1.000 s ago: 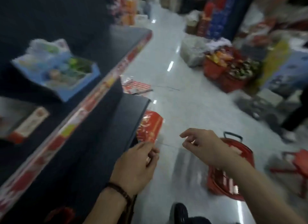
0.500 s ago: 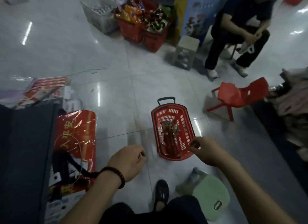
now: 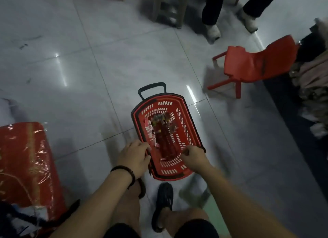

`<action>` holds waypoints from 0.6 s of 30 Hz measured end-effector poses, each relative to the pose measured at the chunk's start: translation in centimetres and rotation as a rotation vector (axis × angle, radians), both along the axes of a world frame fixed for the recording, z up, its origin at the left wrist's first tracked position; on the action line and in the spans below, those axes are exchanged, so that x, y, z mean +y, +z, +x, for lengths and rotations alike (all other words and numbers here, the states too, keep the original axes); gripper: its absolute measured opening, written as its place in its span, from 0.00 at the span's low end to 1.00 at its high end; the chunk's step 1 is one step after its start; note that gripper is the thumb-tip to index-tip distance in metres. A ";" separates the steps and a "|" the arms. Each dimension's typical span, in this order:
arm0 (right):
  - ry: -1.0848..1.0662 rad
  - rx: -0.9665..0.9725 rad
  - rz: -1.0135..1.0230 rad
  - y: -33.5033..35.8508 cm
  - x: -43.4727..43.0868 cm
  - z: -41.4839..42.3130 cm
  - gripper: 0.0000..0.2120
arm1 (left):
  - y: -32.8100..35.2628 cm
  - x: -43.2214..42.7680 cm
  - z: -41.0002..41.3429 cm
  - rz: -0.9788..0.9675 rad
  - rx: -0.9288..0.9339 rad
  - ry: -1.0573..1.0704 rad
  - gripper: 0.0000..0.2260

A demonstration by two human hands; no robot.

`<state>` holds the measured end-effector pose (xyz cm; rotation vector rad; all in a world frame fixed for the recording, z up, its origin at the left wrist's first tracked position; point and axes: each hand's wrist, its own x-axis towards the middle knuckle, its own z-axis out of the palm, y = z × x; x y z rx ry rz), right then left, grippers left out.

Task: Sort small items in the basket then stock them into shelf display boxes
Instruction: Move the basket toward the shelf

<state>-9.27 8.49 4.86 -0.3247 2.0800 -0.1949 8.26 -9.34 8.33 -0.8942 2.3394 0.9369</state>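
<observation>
The left grip (image 3: 134,156) is clamping its curled fingers on the near left rim of the red basket (image 3: 183,117), thumb side lying against the outer edge. The right grip (image 3: 194,156) is curling over the near right rim of the same basket, knuckles up, and is closing on the plastic there; blur is softening the fingertips. A dark beaded bracelet (image 3: 124,170) is sitting on the left wrist.

The basket is standing on the pale tiled floor (image 3: 88,78) just in front of the person's knees, its long axis pointing away. Its black pull handle (image 3: 152,86) is sticking out at the far end. Inside, small packets (image 3: 163,129) are lying in a loose heap along the middle of the bottom, mostly red with some white and dark ones; blur is hiding their labels.

A dark shoe (image 3: 165,195) is resting on the floor just below the basket's near end, with a blurred pale-green stool (image 3: 209,213) beside it. At the left edge a red foil-wrapped pack (image 3: 26,158) is lying on the floor. Well off to the right a red plastic chair (image 3: 252,62) is standing, and beyond it another person's legs in dark trousers and white shoes (image 3: 213,30) are showing at the top.
</observation>
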 end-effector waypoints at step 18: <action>0.129 0.722 -0.446 -28.1 -3.5 -16.8 0.10 | -42.7 4.9 -24.5 0.463 -0.034 0.833 0.24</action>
